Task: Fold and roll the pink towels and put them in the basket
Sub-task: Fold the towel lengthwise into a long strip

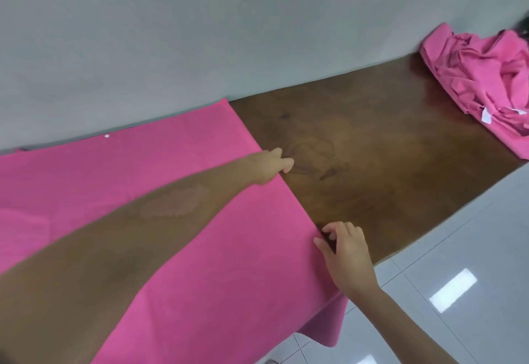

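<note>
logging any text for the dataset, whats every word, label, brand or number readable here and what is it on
No readable text anywhere in the head view.
White tags on the crumpled pink towel pile: too small and blurred to read, if they carry print at all.
Spread pink towel, wooden table and wall: no words, brand or numbers.

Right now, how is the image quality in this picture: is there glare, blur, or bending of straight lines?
Head view: bright window glare on the floor tiles; the table edge and wall line run tilted and slightly bowed by the wide lens; the crumpled towel pile at the right edge looks soft; both hands stay fairly sharp.
</note>
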Demonstrator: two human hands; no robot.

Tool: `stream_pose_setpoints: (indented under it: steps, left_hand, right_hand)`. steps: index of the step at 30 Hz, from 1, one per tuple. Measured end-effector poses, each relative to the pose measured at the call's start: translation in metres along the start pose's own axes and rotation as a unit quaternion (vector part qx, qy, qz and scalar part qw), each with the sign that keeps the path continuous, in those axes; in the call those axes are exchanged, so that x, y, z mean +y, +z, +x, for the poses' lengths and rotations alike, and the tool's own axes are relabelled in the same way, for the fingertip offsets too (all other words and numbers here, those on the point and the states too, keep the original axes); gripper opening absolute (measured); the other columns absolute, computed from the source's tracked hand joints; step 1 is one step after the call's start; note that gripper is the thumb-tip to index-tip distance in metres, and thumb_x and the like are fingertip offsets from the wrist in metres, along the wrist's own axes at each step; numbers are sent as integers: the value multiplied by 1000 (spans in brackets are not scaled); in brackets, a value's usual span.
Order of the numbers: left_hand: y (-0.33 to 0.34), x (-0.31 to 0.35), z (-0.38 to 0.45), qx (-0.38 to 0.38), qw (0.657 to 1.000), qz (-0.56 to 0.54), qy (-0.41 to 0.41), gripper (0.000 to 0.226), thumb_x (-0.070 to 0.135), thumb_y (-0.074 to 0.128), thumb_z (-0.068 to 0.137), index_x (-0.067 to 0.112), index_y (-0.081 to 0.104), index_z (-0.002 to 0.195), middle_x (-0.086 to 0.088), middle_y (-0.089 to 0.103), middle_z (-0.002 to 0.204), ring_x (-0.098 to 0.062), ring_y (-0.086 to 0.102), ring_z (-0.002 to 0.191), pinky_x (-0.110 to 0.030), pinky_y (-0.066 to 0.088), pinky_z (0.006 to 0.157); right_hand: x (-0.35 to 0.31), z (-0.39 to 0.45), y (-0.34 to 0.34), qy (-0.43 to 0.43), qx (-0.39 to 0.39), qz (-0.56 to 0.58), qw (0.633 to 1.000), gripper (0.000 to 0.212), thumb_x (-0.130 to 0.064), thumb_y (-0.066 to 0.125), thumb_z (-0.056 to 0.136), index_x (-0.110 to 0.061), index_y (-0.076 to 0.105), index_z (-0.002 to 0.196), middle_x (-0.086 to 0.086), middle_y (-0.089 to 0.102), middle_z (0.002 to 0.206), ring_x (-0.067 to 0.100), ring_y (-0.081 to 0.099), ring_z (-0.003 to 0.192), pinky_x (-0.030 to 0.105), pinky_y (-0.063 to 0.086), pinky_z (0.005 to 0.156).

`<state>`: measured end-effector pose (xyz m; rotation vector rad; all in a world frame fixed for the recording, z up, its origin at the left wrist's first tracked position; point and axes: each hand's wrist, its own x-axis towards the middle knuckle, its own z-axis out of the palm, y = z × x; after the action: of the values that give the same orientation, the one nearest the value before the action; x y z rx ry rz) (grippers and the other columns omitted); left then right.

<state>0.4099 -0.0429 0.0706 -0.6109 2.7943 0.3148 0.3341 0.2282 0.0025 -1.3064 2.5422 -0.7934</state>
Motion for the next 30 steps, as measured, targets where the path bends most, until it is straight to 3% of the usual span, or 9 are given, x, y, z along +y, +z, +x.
stream_pose_setpoints:
  steps: [2, 4, 6, 8, 12, 16, 22, 27, 30]
  left_hand:
    - [-2, 7, 10, -27, 997, 66, -22, 18, 12, 35, 105, 24, 48, 111, -7, 47, 111, -26, 50, 86, -45, 49, 76]
    - [-3, 18, 18, -54, 982, 176, -28, 36, 36, 25, 110, 19, 42, 138, -15, 45, 131, -31, 52, 104, -44, 45, 86]
    - [0, 29, 23, -57, 968, 244, -36, 50, 50, 19, 108, 24, 35, 148, -17, 41, 141, -34, 49, 120, -41, 42, 89]
    - [8, 35, 30, -44, 962, 243, -116, 52, 51, 24, 108, 25, 29, 153, -19, 36, 149, -34, 46, 128, -40, 43, 95]
    - [17, 45, 29, -20, 950, 187, -251, 55, 38, 42, 105, 1, 39, 145, -20, 42, 142, -34, 47, 126, -41, 45, 98]
    - [13, 52, 23, -23, 945, 117, -306, 40, 8, 48, 97, -2, 49, 135, -18, 51, 136, -34, 49, 126, -38, 44, 100]
    - [12, 38, 13, 42, 953, 7, -300, 30, -5, 47, 92, -9, 57, 120, -24, 57, 127, -38, 59, 115, -40, 50, 92]
    - [9, 21, 1, 82, 956, -80, -270, 25, -8, 46, 91, -11, 59, 112, -27, 60, 123, -40, 59, 112, -39, 49, 87]
    - [9, 10, -9, 114, 953, -121, -252, 28, -8, 49, 88, -10, 56, 114, -28, 58, 124, -41, 57, 114, -41, 48, 92]
  right_hand:
    - [5, 1, -7, -7, -26, -31, 999, 22, -46, 69, 90, -25, 62, 92, -11, 53, 90, 15, 44, 88, 35, 42, 81]
    - [10, 0, -13, -14, -60, -56, 997, 34, -60, 66, 86, -28, 59, 81, -13, 50, 88, 14, 42, 88, 33, 39, 81]
    - [16, -3, -19, -19, -87, -70, 994, 44, -71, 62, 82, -28, 57, 76, -13, 47, 88, 13, 40, 88, 32, 36, 82]
    - [22, -6, -25, -26, -105, -71, 992, 45, -72, 64, 79, -28, 57, 75, -13, 45, 88, 13, 39, 89, 31, 36, 82]
    - [31, -12, -34, -38, -125, -24, 991, 36, -61, 71, 81, -29, 58, 72, -15, 49, 90, 11, 41, 92, 31, 39, 84]
    - [31, -28, -37, -17, -93, 109, 989, 31, -52, 65, 91, -29, 54, 75, -14, 58, 75, 5, 50, 83, 26, 44, 70]
    - [19, -49, -34, -23, -70, 154, 985, 24, -50, 51, 99, -29, 44, 90, -9, 53, 60, 11, 54, 57, 29, 42, 51]
    - [19, -67, -33, 10, -99, 78, 992, 33, -61, 57, 92, -36, 40, 106, -16, 63, 81, 7, 62, 70, 28, 51, 61]
    - [21, -80, -32, 38, -91, 58, 993, 27, -60, 49, 96, -36, 39, 102, -16, 62, 75, 6, 61, 66, 33, 54, 63]
